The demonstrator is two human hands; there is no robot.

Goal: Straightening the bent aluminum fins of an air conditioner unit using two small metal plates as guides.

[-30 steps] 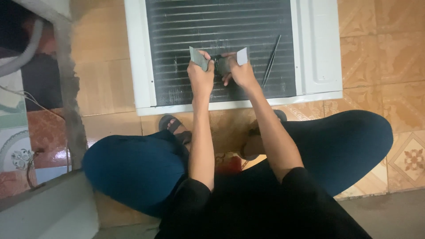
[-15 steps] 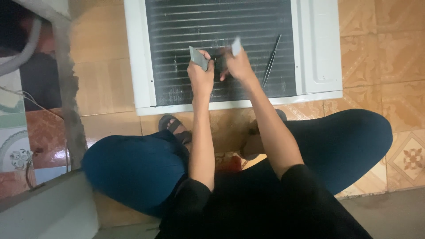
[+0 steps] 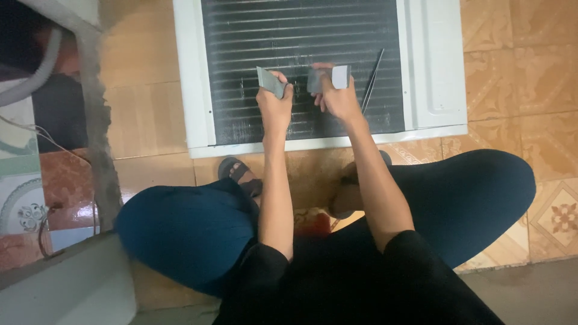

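Left hand (image 3: 274, 102) gripping grey card (image 3: 270, 80), steady; right hand (image 3: 338, 96) gripping second card (image 3: 330, 77), now shifting back above coil (image 3: 301, 36).

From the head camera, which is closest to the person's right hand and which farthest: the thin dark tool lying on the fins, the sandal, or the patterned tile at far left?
From the right hand:
1. Thin dark tool, just to its right on the fins.
2. Sandal, lower left on the floor.
3. Patterned tile, far left edge.
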